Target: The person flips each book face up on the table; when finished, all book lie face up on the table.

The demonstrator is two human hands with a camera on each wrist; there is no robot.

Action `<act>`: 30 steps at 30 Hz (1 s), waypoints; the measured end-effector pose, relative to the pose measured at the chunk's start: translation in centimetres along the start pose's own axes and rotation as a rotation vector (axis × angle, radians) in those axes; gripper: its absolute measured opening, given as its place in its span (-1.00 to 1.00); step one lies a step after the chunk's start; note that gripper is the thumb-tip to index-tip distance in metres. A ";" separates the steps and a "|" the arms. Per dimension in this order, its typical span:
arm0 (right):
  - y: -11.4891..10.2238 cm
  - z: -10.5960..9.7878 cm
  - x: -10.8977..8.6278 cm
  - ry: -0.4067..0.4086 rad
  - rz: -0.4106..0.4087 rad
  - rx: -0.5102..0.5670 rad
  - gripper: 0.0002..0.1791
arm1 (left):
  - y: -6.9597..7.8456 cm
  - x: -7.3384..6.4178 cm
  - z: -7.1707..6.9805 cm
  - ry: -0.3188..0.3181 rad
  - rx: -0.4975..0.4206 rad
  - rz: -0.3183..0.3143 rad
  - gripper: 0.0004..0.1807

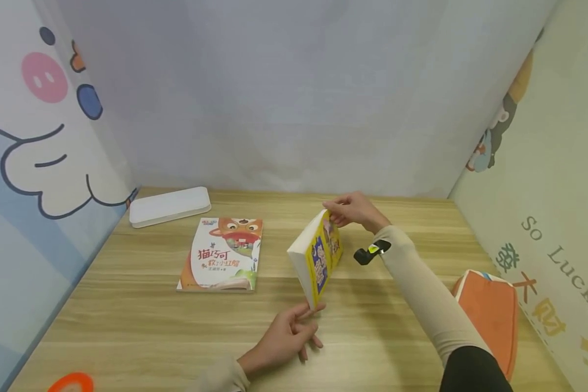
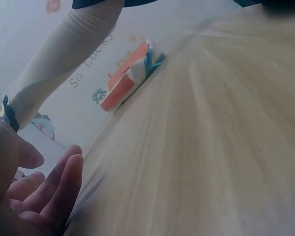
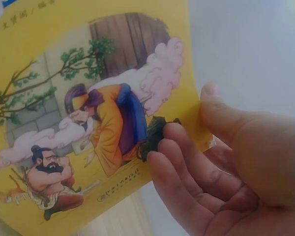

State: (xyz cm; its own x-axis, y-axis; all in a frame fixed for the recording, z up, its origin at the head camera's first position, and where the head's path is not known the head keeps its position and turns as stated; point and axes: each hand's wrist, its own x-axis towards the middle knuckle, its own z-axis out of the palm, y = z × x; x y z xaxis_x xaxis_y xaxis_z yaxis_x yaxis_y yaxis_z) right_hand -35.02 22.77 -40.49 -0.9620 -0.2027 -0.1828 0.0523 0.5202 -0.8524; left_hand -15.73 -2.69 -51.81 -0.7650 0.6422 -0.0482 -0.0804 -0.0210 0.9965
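Observation:
A thick yellow paperback book (image 1: 318,256) is tilted up over the middle of the table, its white page edges facing left. My right hand (image 1: 355,211) pinches its upper far corner between thumb and fingers. Close up in the right wrist view, the cover (image 3: 54,123) shows two painted figures, and the right fingers (image 3: 182,162) lie against it at a corner. My left hand (image 1: 289,335) is below, its fingertips right at the book's lower near corner. In the left wrist view the left fingers (image 2: 64,189) are loosely bent, with nothing gripped among them.
A white picture book (image 1: 222,255) lies flat left of centre, with a white case (image 1: 170,207) behind it. An orange pouch (image 1: 490,316) stands at the right edge. An orange-red ring-shaped thing (image 1: 73,381) shows at the front left. Printed walls enclose the table.

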 end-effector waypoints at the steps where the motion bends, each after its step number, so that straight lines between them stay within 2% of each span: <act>1: 0.0 0.1 0.1 0.001 0.001 0.000 -0.43 | 0.0 -0.1 0.1 -0.006 0.005 -0.004 -0.37; 8: -0.2 1.2 0.8 0.025 -0.010 -0.019 -0.47 | 0.4 -0.3 0.9 -0.043 0.031 -0.035 -0.31; 12: -0.3 1.9 1.2 0.007 -0.024 -0.028 -0.47 | 0.6 -0.5 1.6 -0.057 0.035 -0.043 -0.24; 21: -0.2 3.2 1.6 0.007 -0.024 -0.062 -0.53 | 0.0 -0.9 2.9 -0.099 0.007 0.009 -0.10; 25: -0.2 3.6 2.0 -0.023 -0.025 -0.093 -0.52 | 0.2 -0.8 2.9 -0.115 -0.021 -0.035 -0.10; 30: 0.0 4.0 2.6 -0.066 -0.018 -0.138 -0.61 | 0.5 -0.9 3.2 -0.127 -0.062 -0.069 -0.07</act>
State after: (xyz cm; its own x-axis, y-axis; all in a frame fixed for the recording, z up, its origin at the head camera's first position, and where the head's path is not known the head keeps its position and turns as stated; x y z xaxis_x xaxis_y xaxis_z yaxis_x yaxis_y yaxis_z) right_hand -36.46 18.90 -42.98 -0.9427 -0.2647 -0.2033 -0.0067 0.6242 -0.7812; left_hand -13.01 -0.83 -51.02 -0.6699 0.7352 -0.1032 -0.1718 -0.0182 0.9850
